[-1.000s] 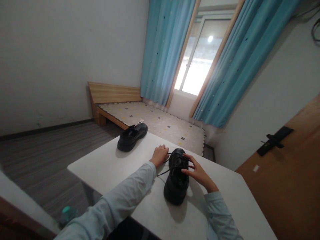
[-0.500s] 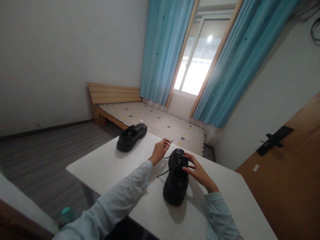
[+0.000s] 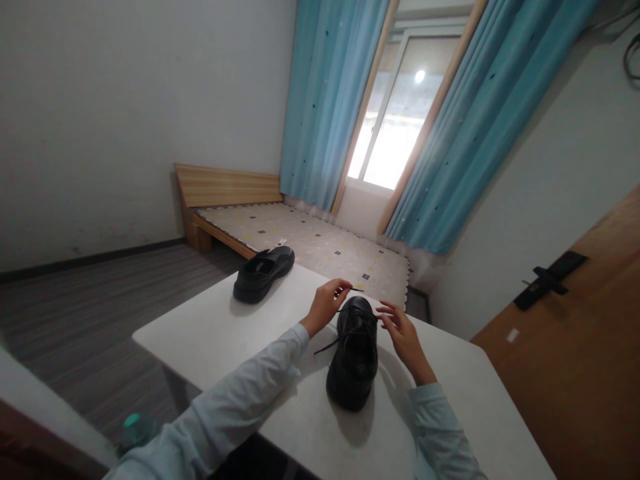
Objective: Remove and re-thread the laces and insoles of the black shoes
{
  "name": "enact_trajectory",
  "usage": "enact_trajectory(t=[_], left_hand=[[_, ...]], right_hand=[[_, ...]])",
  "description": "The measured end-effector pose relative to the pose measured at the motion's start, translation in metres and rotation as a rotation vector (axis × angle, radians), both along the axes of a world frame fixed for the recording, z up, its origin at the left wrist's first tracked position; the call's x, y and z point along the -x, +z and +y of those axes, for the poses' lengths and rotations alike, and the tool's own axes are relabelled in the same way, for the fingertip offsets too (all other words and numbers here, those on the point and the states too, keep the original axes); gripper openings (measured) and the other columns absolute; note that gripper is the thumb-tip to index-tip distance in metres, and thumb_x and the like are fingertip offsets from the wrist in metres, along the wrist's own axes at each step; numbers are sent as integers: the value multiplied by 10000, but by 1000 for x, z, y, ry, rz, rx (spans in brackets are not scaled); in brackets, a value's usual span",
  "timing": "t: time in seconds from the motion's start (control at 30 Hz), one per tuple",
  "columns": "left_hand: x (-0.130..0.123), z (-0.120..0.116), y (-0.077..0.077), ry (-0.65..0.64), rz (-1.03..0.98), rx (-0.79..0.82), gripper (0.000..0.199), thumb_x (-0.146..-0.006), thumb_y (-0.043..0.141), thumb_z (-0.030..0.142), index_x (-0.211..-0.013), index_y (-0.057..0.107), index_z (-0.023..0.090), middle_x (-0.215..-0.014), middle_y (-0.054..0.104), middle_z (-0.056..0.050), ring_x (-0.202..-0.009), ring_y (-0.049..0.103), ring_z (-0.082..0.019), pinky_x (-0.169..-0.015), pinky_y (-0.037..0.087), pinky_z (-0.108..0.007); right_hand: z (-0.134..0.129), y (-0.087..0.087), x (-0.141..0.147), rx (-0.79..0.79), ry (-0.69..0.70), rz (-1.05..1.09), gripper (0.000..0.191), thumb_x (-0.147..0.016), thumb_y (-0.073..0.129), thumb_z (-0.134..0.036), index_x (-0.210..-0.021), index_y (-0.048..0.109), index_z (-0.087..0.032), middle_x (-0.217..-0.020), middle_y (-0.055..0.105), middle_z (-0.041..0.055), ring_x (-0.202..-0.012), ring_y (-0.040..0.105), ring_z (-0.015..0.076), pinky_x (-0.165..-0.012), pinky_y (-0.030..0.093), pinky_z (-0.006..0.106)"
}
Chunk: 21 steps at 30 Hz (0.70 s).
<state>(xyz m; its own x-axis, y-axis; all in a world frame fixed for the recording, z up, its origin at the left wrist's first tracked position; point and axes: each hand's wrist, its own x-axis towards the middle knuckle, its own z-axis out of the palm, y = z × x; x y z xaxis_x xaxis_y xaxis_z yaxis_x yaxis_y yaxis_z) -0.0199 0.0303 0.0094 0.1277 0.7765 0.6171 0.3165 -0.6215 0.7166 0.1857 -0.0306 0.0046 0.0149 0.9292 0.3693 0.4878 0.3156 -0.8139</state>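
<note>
Beside the near shoe, the left hand is pinching a black lace — fingers curled. The right hand is hovering at its right — loosely open.

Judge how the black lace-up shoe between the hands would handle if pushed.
The black lace-up shoe, upright on its sole, would probably slide rather than roll. Its free black lace end looks thin and floppy, so may trail.

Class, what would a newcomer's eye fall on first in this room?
Probably the bright window between blue curtains, at the top. Next, the black shoe on the white table, between the left hand, pinching a lace end, and the right hand. A second black shoe sits at the table's far left edge.
</note>
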Motion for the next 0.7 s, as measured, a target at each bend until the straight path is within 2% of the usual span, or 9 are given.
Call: enact_trajectory(t=[0.3, 0.53, 0.7], left_hand=[[2, -6, 7, -19, -22, 34, 162, -846, 491, 211, -918, 631, 174, -862, 697, -3, -756, 604, -101, -741, 469, -214], [3, -6, 8, -5, 1, 39, 173, -822, 525, 235, -925, 652, 178, -883, 696, -6, -711, 569, -101, -714, 459, -215], [6, -4, 8, -5, -58, 17, 191, -818, 566, 295, -926, 678, 184, -891, 699, -12, -692, 551, -104, -697, 448, -217]], right_hand=[[1, 1, -7, -71, -72, 47, 308, -837, 461, -349, -1096, 535, -199, -993, 643, 100, -775, 635, 192, -681, 518, 360], [2, 1, -6, -80, -88, 56, 284, -817, 468, -334, -1052, 552, -197, -951, 657, 90, -726, 639, 187, -652, 518, 354], [2, 0, -5, -88, -103, 49, 272, -811, 465, -332, -1026, 560, -195, -936, 659, 89, -702, 636, 181, -638, 518, 347]])
